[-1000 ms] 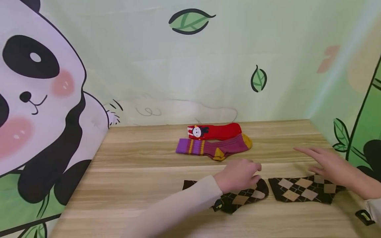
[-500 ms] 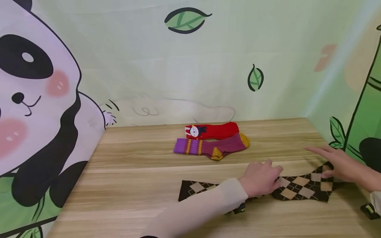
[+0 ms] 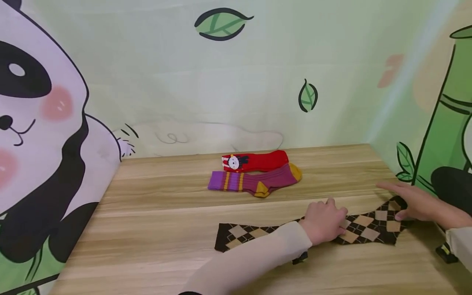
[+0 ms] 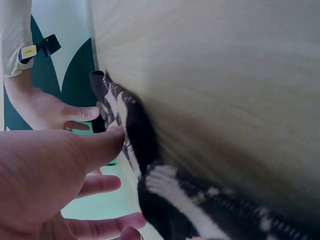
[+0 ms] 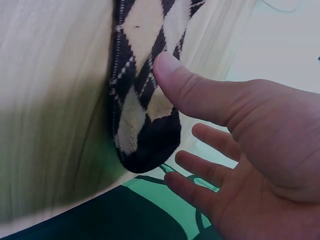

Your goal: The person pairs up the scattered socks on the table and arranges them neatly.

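An argyle sock [image 3: 368, 229] in black, tan and grey lies flat across the front right of the table, its toe pointing right. My left hand [image 3: 324, 221] is over its cuff end, with the thumb against the knit in the left wrist view. At the toe end is my right hand [image 3: 420, 203], fingers extended and apart. Its thumb [image 5: 187, 90] lies over the sock in the right wrist view. A matching argyle sock [image 3: 236, 233] lies to the left, its middle and toe mostly hidden under my left sleeve.
Farther back lie a purple sock [image 3: 254, 180] with yellow heel and toe, and a red sock [image 3: 265, 161] with a cartoon animal face behind it. Printed cloth walls with a panda [image 3: 48, 135] and leaves enclose the wooden table [image 3: 155, 205].
My left hand has moved right, from above the left argyle sock to the cuff of the right one. My right hand has shifted slightly right to the toe. The view has turned slightly right.
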`<act>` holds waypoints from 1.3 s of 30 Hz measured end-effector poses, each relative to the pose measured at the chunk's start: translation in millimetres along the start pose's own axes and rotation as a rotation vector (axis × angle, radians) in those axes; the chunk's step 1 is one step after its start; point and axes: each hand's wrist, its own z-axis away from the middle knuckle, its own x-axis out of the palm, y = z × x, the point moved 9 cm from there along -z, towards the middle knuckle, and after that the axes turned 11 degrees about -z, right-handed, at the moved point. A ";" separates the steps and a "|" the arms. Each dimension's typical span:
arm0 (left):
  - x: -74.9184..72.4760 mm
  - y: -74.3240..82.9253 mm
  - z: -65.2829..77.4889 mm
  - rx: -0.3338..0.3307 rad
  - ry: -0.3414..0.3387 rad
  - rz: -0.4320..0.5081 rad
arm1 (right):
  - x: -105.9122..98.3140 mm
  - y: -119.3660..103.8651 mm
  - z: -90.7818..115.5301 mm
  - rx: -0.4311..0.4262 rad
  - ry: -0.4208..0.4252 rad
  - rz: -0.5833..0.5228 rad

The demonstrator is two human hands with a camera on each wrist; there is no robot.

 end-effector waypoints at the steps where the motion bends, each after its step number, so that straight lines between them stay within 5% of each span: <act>1: 1.0 1.2 0.0 0.006 0.002 -0.005 | 1.3 1.1 -0.1 0.008 -0.004 -0.010; 18: 1.5 12.8 1.1 0.046 0.039 -0.066 | 12.3 22.5 4.8 0.218 -0.137 -0.049; 39: 6.8 11.0 2.1 0.032 0.026 -0.049 | 17.2 20.1 2.6 0.212 -0.153 -0.083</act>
